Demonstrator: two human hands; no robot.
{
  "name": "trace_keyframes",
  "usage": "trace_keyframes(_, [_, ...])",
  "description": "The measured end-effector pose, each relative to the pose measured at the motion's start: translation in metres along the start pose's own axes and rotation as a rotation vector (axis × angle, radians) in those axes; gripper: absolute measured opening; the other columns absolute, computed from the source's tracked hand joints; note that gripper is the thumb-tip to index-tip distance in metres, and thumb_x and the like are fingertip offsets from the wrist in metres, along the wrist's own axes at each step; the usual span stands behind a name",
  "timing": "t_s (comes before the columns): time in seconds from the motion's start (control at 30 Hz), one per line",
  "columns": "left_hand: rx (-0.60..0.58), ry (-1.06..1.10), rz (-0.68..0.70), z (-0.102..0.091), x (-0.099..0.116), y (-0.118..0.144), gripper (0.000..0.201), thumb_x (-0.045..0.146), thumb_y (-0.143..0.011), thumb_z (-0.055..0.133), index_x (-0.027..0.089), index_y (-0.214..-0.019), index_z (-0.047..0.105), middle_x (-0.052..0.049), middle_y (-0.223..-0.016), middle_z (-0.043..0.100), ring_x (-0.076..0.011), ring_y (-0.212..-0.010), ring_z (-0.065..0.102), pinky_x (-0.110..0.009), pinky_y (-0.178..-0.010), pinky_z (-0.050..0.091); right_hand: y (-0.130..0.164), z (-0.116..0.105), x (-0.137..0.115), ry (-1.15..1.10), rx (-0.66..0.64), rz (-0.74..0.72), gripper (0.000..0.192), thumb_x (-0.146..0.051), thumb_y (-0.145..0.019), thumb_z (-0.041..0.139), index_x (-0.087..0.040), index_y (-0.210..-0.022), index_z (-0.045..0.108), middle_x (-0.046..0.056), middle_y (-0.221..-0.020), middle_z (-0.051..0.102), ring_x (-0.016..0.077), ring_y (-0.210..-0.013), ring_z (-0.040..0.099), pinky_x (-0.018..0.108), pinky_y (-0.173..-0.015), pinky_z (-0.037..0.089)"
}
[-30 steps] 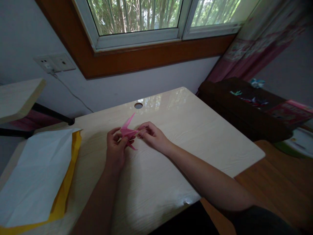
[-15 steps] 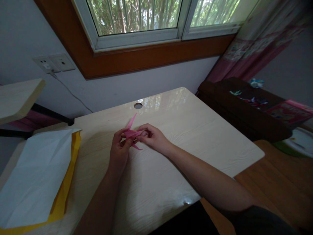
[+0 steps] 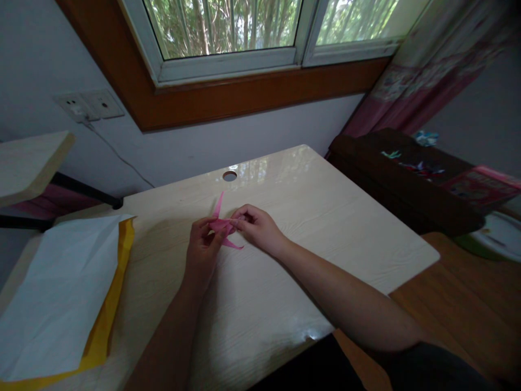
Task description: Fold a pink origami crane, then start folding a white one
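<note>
1. pink paper, already creased into a narrow, pointed origami figure [image 3: 223, 227], sits between the two hands just above the pale wooden desk [image 3: 325, 217], near its middle and a little short of the round cable hole [image 3: 230, 176].
2. what looks done: the sheet is well past flat. one slim point stands up toward the window and another sticks out low toward the person, so most of the folding seems to be behind it.
3. what looks left — as a judgement only — is the shaping of the small end under the right fingertips; whether any further folds remain inside the figure cannot be told, as the fingers hide its middle.
4. the left hand [image 3: 202, 251] comes up from the near edge of the desk, wrist low, thumb and fingers pinched on the left side of the figure and steadying it.
5. the right hand [image 3: 257, 231] reaches in from the right with the forearm lying across the desk, knuckles up, fingertips curled down and nipping the right end of the paper.
6. both hands are closed on the same piece, almost touching each other.
7. off to the left lie a large white sheet [image 3: 52, 293] on a yellow sheet [image 3: 106, 320] — untouched and well apart from the hands.
</note>
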State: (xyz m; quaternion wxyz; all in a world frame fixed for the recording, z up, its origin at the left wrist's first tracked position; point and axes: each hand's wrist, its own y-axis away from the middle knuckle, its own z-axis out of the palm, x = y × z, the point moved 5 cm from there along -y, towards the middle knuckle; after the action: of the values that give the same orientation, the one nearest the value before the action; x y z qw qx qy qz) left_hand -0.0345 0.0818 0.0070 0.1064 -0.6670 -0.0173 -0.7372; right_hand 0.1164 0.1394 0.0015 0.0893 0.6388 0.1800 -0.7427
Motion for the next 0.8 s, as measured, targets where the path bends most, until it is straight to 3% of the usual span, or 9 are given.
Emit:
trace_keyframes(0.33, [-0.044, 0.05, -0.018, 0.001, 0.002, 0.001, 0.033, 0.042, -0.089, 0.071, 0.024, -0.11, 0.054, -0.002, -0.099, 0.075, -0.0177, -0.083, 0.076, -0.033, -0.081, 0.06, -0.002, -0.007, 0.003, 0.048, 0.067, -0.001, 0.024, -0.04, -0.082, 0.075, -0.019, -0.086, 0.065, -0.001, -0.075, 0.066, 0.0128, -0.067, 0.059, 0.026, -0.062, 0.046])
trace_keyframes(0.47, [-0.056, 0.079, -0.046, 0.001, 0.0, 0.001, 0.042, 0.041, -0.084, 0.076, 0.026, -0.116, 0.055, -0.003, -0.105, 0.074, -0.0175, -0.079, 0.076, -0.032, -0.074, 0.061, -0.001, -0.007, 0.0, 0.081, 0.053, -0.007, 0.023, -0.041, -0.084, 0.073, -0.019, -0.086, 0.064, -0.001, -0.075, 0.065, 0.0131, -0.067, 0.058, 0.026, -0.062, 0.045])
trace_keyframes(0.63, [-0.108, 0.022, -0.079, 0.0, -0.004, -0.001, 0.039, 0.043, -0.084, 0.076, 0.023, -0.116, 0.065, -0.005, -0.109, 0.072, -0.0185, -0.082, 0.076, -0.032, -0.081, 0.06, -0.001, -0.009, -0.002, 0.142, 0.046, -0.029, 0.021, -0.039, -0.086, 0.071, -0.019, -0.087, 0.065, -0.001, -0.076, 0.065, 0.013, -0.068, 0.057, 0.026, -0.065, 0.045])
trace_keyframes(0.8, [-0.105, -0.011, -0.061, -0.002, -0.008, -0.002, 0.037, 0.04, -0.085, 0.075, 0.022, -0.116, 0.063, -0.005, -0.107, 0.072, -0.0189, -0.087, 0.076, -0.032, -0.084, 0.059, -0.001, -0.009, -0.003, 0.109, 0.048, -0.035, 0.021, -0.039, -0.085, 0.072, -0.02, -0.086, 0.063, -0.001, -0.074, 0.065, 0.0135, -0.068, 0.059, 0.027, -0.065, 0.046])
